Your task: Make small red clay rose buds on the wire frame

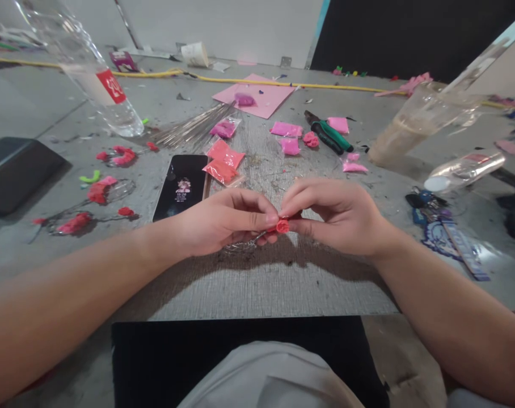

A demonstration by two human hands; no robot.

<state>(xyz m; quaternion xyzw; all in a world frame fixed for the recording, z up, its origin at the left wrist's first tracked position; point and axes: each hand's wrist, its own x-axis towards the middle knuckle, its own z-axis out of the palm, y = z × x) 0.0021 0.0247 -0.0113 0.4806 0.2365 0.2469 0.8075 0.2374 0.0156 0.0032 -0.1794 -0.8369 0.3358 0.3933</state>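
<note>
Both hands meet over the grey table (257, 283) near its front edge. My left hand (223, 218) and my right hand (338, 212) each pinch a small red clay flower (282, 226) between thumb and fingertips. A thin wire stem (244, 245) runs from the flower back under my left hand. A dark phone (181, 186) with a lit screen lies just left of my left hand. Red clay packets (223, 161) sit beyond it.
Finished red and pink flowers (98, 192) lie at the left beside a black case (15, 173). A water bottle (87, 73), wire bundle (193, 127), pink packets (286, 129), green pliers (329, 133), a plastic cup (410, 127) and keys (444, 226) ring the work area.
</note>
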